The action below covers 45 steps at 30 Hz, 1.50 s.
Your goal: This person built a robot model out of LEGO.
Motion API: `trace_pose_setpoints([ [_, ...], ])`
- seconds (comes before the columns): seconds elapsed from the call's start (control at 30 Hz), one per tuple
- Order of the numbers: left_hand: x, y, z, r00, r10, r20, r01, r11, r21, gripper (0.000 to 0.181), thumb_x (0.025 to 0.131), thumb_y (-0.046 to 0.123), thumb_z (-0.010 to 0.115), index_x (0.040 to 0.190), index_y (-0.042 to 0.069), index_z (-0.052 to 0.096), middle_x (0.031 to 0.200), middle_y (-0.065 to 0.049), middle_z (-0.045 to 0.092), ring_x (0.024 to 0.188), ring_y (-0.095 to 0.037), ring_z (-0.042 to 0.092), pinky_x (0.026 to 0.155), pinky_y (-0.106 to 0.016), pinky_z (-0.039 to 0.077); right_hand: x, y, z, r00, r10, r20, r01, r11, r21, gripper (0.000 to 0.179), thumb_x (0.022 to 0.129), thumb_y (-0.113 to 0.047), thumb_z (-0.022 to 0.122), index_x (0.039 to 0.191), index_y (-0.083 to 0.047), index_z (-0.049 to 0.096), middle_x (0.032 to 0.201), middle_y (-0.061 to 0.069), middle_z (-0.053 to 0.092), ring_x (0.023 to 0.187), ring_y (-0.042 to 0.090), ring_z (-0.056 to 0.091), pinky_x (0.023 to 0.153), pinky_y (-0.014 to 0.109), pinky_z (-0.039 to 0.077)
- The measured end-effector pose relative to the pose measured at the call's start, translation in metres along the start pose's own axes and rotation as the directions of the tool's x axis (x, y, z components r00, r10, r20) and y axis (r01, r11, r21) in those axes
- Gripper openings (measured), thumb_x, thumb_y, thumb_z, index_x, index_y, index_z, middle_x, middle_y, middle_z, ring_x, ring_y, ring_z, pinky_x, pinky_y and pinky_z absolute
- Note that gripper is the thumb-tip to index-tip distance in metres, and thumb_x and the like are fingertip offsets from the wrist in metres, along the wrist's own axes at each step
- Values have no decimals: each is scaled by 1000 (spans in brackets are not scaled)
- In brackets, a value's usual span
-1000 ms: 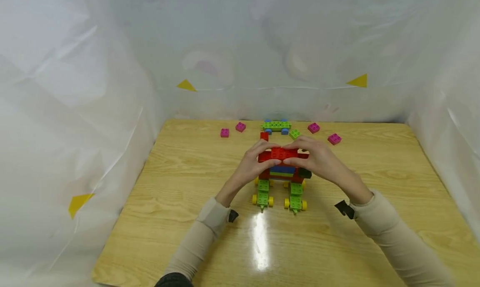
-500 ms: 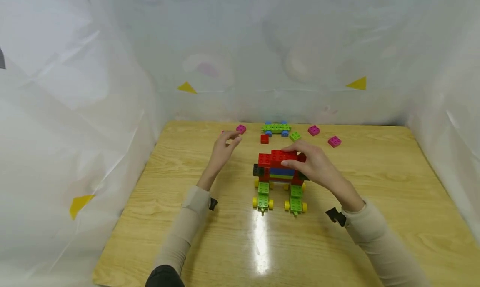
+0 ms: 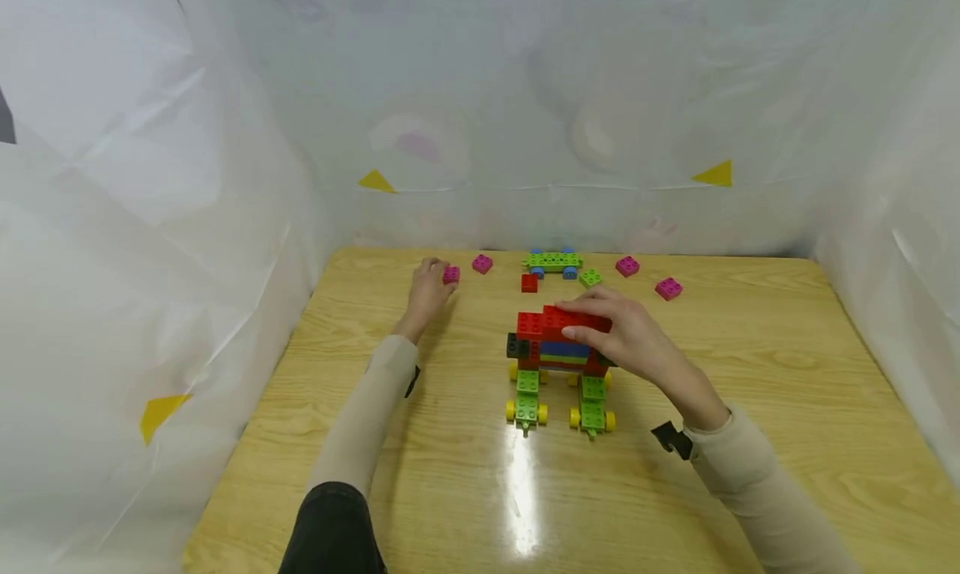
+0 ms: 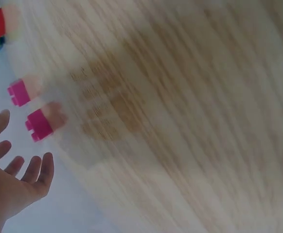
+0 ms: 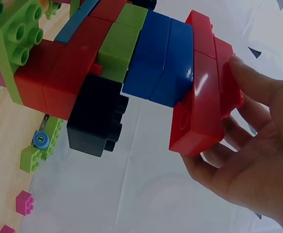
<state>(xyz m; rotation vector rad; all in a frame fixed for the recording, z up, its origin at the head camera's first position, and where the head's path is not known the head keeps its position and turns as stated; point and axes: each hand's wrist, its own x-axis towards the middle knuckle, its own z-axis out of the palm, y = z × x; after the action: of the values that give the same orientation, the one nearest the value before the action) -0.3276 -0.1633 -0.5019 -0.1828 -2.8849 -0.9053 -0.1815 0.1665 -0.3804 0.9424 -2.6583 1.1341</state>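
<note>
In the middle of the table stands a toy brick model (image 3: 564, 350) of red, blue, green and black bricks on green wheeled bases with yellow wheels. My right hand (image 3: 628, 331) holds the red brick (image 5: 200, 107) at its top, thumb on one side and fingers on the other. Farther left, my left hand (image 3: 427, 294) is beside a pink brick (image 3: 451, 275), its fingers spread. The left wrist view has that pink brick (image 4: 39, 125) just apart from the fingertips. A second pink brick (image 3: 482, 263) lies to its right.
Along the table's back lie a green wheeled base (image 3: 552, 262) with blue wheels, a loose red brick (image 3: 529, 283) and a green brick (image 3: 590, 278). Two more pink bricks, one nearer the middle (image 3: 627, 266), sit right of them. White sheeting (image 3: 525, 216) rises behind the table.
My left hand has left the model and moved left and back to the pink brick. The right hand stays on the model's top.
</note>
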Motion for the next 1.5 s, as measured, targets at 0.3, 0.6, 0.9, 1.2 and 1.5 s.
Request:
trace_pose_setpoints([
  [0.3, 11, 2, 6, 995, 7, 103, -20, 992, 121, 59, 90, 11, 67, 144, 6, 43, 151, -15, 32, 129, -43, 36, 97, -54, 41, -2, -7, -1, 999, 41, -9, -40, 999, 10, 37, 89, -18, 71, 124, -7, 65, 123, 10, 64, 117, 29, 55, 96, 49, 45],
  [0.6, 7, 4, 13, 983, -36, 179, 6, 986, 167, 62, 92, 15, 66, 147, 7, 37, 151, -11, 35, 129, -39, 39, 99, -55, 40, -3, -12, 1, 998, 58, -7, -58, 998, -6, 36, 89, -14, 70, 123, -4, 65, 123, 12, 64, 115, 31, 57, 95, 49, 46],
  [0.9, 6, 3, 10, 987, 13, 159, -38, 988, 150, 47, 93, 10, 63, 138, 2, 49, 133, -17, 48, 116, -34, 49, 91, -47, 47, -1, -15, 0, 997, 82, 7, -83, 996, 14, 36, 91, -12, 67, 125, -1, 62, 124, 15, 63, 116, 32, 56, 94, 49, 46],
  [1.2, -3, -5, 7, 990, 34, 137, -49, 993, 107, 41, 94, 8, 61, 133, 1, 53, 117, -19, 56, 107, -33, 54, 91, -44, 47, 1, -16, 3, 997, 78, 30, -79, 997, 24, 35, 92, -14, 66, 125, -2, 62, 123, 13, 63, 115, 31, 57, 95, 48, 46],
  [1.5, -21, 31, -13, 984, 175, -38, -179, 959, -220, 40, 89, 8, 69, 126, -2, 58, 115, -16, 59, 104, -28, 59, 83, -38, 51, 4, -12, 4, 999, 25, 27, -25, 1000, 17, 33, 91, -14, 67, 123, -5, 63, 120, 11, 64, 111, 28, 60, 91, 47, 48],
])
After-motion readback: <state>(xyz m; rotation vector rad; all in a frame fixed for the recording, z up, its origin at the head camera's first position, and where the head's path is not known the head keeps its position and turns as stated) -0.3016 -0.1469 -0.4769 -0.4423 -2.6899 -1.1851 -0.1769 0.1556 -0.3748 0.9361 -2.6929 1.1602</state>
